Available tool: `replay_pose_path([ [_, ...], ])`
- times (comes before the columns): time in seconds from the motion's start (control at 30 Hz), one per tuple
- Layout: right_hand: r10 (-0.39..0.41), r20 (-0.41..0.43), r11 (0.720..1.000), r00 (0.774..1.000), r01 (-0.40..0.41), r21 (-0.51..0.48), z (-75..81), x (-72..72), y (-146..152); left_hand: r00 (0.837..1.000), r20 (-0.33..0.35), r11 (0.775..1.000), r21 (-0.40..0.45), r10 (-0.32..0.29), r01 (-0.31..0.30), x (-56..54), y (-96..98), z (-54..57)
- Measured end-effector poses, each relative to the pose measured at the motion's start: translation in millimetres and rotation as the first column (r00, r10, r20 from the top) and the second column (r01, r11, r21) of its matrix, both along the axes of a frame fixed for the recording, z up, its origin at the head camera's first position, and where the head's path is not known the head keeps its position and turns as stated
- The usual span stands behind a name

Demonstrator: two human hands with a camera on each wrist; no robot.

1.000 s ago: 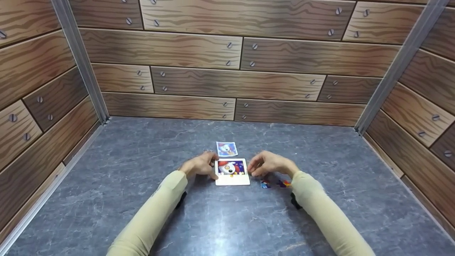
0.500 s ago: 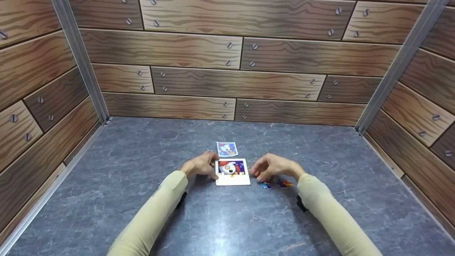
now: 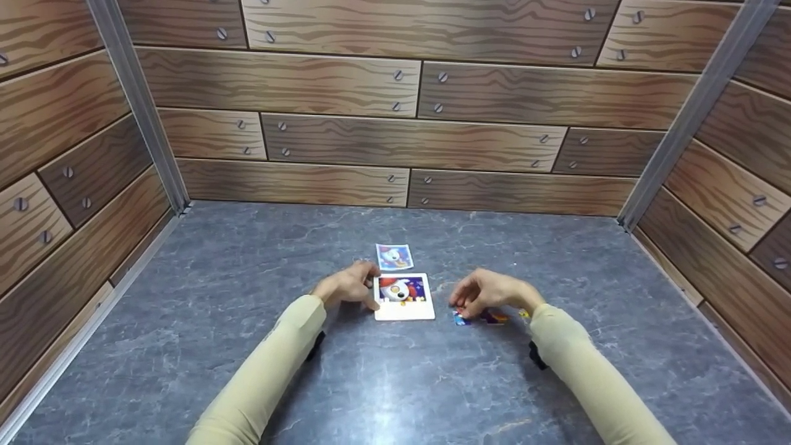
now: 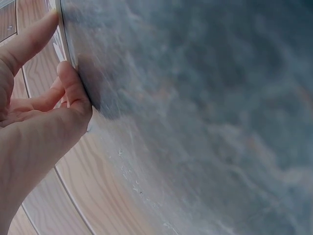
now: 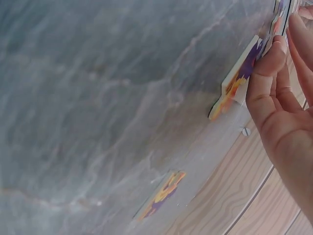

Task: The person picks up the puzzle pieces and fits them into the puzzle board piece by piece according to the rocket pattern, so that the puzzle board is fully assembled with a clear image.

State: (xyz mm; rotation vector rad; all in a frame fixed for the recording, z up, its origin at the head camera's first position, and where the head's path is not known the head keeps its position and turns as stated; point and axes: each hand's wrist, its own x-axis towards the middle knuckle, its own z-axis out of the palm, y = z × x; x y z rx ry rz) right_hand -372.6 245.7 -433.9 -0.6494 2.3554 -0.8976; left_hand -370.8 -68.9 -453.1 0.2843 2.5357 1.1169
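Observation:
In the head view, my left hand (image 3: 351, 285) grips the left edge of a white-framed jigsaw board (image 3: 405, 311), thumb near the lower corner, fingers at the upper one. The board's upper part carries a picture of a white character in a red hat; its lower part is bare white. To the right, my right hand (image 3: 491, 292) pinches at a blue puzzle piece (image 3: 459, 319), fingertips right on it and partly hiding it. A purple and orange puzzle piece (image 5: 237, 81) lies beneath that hand. Nearer its wrist is a yellow and purple puzzle piece (image 5: 162, 197).
A small picture card (image 3: 394, 257) with a similar picture lies just behind the board. Everything rests on a grey marbled tabletop (image 3: 259, 247). Wood-patterned walls (image 3: 346, 142) close in the back and both sides.
My right hand has moved right and slightly nearer, from beside the board's right edge to the blue puzzle piece. A yellow piece now shows by its wrist. The left hand stays on the board.

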Motion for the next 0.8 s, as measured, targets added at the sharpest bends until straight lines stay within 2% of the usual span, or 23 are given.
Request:
replay_pose_path([
  [0.33,0.048,-0.035,0.997,0.998,-0.046,0.064,-1.5,3.0,0.1,0.998,-0.049,0.999,-0.025,-0.034,0.033,0.3,-0.9,1.0],
  [0.53,0.075,-0.055,0.995,0.996,-0.070,0.077,-3.6,4.3,0.7,0.999,-0.026,0.999,-0.017,-0.039,0.039,0.2,-1.5,3.4],
  [0.8,0.114,-0.088,0.992,0.990,-0.109,0.066,-5.7,6.5,0.8,0.998,-0.032,0.999,-0.005,-0.050,0.050,-0.6,-1.0,2.7],
])
